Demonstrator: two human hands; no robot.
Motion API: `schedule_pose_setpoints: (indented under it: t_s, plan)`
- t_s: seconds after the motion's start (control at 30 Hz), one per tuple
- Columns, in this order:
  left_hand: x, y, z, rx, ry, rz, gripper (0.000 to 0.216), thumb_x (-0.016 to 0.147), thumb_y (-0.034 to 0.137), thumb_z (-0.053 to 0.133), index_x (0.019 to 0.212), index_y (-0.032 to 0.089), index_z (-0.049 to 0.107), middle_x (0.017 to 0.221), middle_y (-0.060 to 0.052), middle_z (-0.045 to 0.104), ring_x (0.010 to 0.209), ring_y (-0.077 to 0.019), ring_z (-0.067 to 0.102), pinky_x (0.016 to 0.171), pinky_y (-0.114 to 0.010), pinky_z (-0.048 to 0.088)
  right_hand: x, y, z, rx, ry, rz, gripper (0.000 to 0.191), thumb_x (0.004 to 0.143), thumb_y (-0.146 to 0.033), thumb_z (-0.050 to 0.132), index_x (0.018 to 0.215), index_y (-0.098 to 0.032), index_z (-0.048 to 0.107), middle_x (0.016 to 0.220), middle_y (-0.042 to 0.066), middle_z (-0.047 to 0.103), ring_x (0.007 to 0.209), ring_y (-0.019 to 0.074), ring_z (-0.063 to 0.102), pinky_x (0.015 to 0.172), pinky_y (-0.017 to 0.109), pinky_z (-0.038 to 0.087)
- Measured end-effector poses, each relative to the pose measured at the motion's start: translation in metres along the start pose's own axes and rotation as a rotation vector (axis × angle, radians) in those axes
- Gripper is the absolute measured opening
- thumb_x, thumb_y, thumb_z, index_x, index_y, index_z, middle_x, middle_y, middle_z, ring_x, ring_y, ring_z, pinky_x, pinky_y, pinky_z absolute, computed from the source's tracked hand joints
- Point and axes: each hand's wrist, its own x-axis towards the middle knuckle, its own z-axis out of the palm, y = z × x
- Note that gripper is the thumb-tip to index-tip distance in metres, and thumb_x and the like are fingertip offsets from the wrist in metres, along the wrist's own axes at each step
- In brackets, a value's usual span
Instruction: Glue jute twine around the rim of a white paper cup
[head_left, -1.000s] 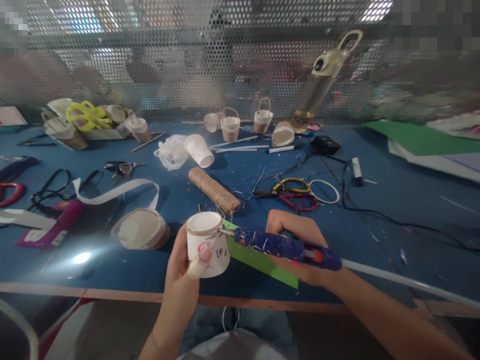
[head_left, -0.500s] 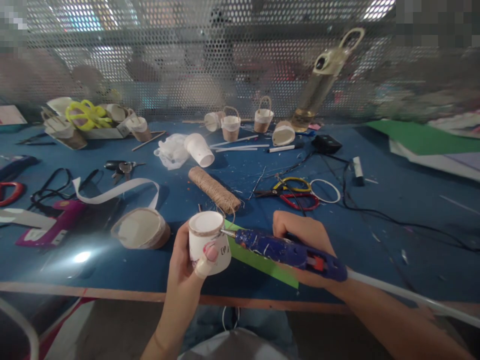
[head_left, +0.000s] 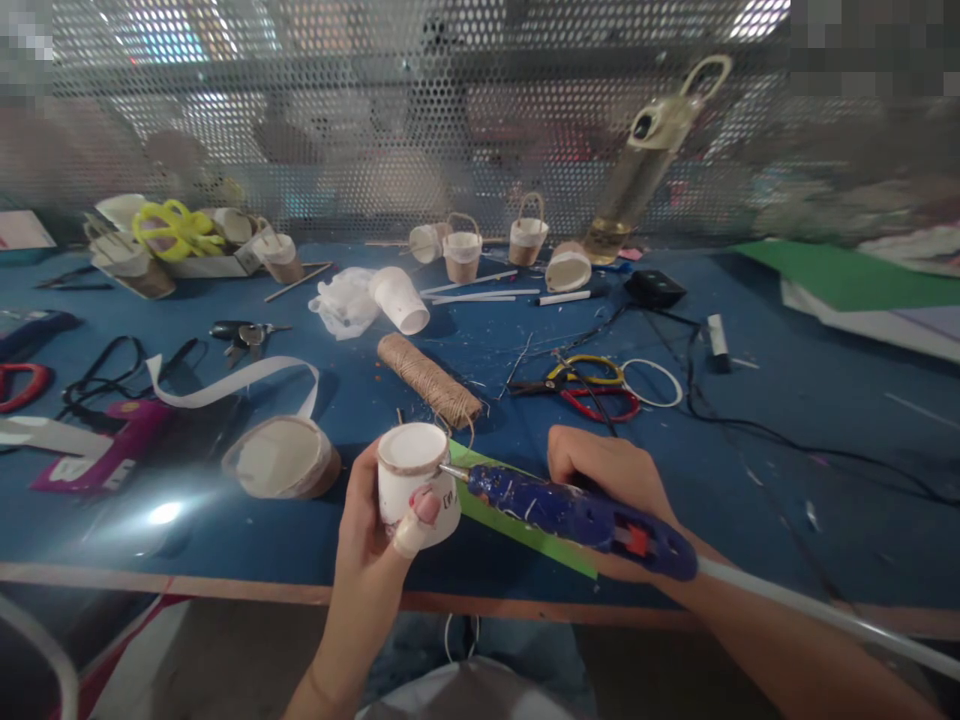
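Note:
A white paper cup [head_left: 416, 490], bottom up, is gripped in my left hand [head_left: 375, 530], thumb across its front. Brown twine [head_left: 411, 467] runs round the cup near its upturned base. My right hand [head_left: 611, 470] is closed round a blue hot glue gun [head_left: 570, 510], its metal tip against the side of the cup by the twine. A clear glue stick [head_left: 825, 610] sticks out of the gun's rear. Just beyond the cup lies a roll of twine [head_left: 431, 383], a loose strand reaching toward the cup. Under the gun is a green paper strip [head_left: 525, 530].
Left of the cup stands a wrapped paper cup [head_left: 285, 458], beside a white ribbon [head_left: 240, 380]. Scissors [head_left: 585, 385] and a white ring [head_left: 652, 382] lie to the right. Small handled cups [head_left: 461, 258] and a tilted bottle [head_left: 637, 170] stand by the perforated metal screen [head_left: 375, 150].
The glue gun's tip has shifted slightly left and down along the cup's twine edge. My left hand has barely moved with the cup.

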Motion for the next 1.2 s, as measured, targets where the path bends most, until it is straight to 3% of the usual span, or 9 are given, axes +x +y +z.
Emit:
schedule_pose_setpoints:
  t_s: [0.13,0.3,0.7,0.83,0.97,1.03,1.13,1.2]
  plan:
    - [0.002,0.001,-0.002,-0.021,-0.002,-0.028,0.048,0.081,0.044,0.089,0.124,0.028,0.072,0.116,-0.003,0.075,0.106,-0.0236,0.066,0.092,-0.030,0.052,0.001,0.000,0.000,0.000,0.009,0.025,0.030,0.072,-0.017,0.063,0.076,-0.026,0.035,0.067,-0.006,0.040,0.054,0.0121,0.037,0.055,0.030,0.026]
    - [0.003,0.002,-0.004,-0.068,0.022,-0.064,0.047,0.081,0.046,0.088,0.123,0.027,0.076,0.121,-0.005,0.077,0.114,-0.0283,0.068,0.099,-0.036,0.053,0.003,-0.003,0.001,0.038,0.024,0.092,0.030,0.076,-0.017,0.062,0.075,-0.026,0.034,0.066,-0.006,0.040,0.055,0.0123,0.035,0.055,0.030,0.027]
    - [0.004,0.007,-0.005,-0.165,-0.052,-0.126,0.051,0.077,0.050,0.090,0.120,0.023,0.082,0.115,-0.011,0.082,0.117,-0.0364,0.072,0.101,-0.044,0.058,0.006,0.002,0.003,0.145,0.060,0.181,0.032,0.075,-0.010,0.065,0.069,-0.025,0.038,0.061,-0.007,0.041,0.053,0.0109,0.037,0.050,0.029,0.025]
    - [0.004,0.010,-0.004,-0.174,-0.102,-0.150,0.054,0.075,0.053,0.090,0.118,0.022,0.082,0.115,-0.012,0.083,0.116,-0.0389,0.073,0.099,-0.047,0.058,0.008,-0.001,0.000,0.246,0.083,0.251,0.030,0.077,-0.010,0.066,0.068,-0.024,0.041,0.063,-0.006,0.045,0.055,0.0121,0.043,0.051,0.028,0.031]
    - [0.004,0.009,-0.007,-0.132,-0.143,-0.181,0.058,0.072,0.056,0.092,0.119,0.022,0.083,0.116,-0.011,0.083,0.116,-0.0379,0.072,0.099,-0.043,0.057,0.014,-0.009,0.004,0.374,0.175,0.239,0.020,0.089,-0.015,0.068,0.078,-0.025,0.054,0.071,-0.004,0.056,0.060,0.0135,0.052,0.056,0.028,0.042]
    - [0.004,0.008,-0.008,-0.102,-0.165,-0.197,0.060,0.072,0.056,0.093,0.120,0.024,0.083,0.118,-0.010,0.083,0.116,-0.0368,0.072,0.098,-0.040,0.055,0.016,-0.009,0.009,0.428,0.216,0.195,0.021,0.088,-0.015,0.073,0.080,-0.025,0.056,0.083,-0.001,0.063,0.071,0.0159,0.061,0.065,0.030,0.050]
    - [0.003,0.008,-0.009,-0.077,-0.210,-0.215,0.059,0.072,0.056,0.093,0.122,0.027,0.083,0.120,-0.010,0.083,0.117,-0.0368,0.072,0.099,-0.041,0.053,0.017,-0.003,0.019,0.559,0.162,0.185,0.023,0.084,-0.014,0.079,0.082,-0.025,0.059,0.106,0.003,0.071,0.094,0.0206,0.068,0.082,0.034,0.057]
    - [0.003,0.009,-0.008,-0.072,-0.248,-0.220,0.057,0.073,0.055,0.092,0.123,0.028,0.083,0.122,-0.010,0.082,0.119,-0.0374,0.071,0.101,-0.042,0.053,0.016,0.002,0.025,0.636,0.124,0.191,0.021,0.085,-0.018,0.081,0.085,-0.025,0.060,0.112,0.004,0.073,0.096,0.0211,0.071,0.081,0.034,0.059]
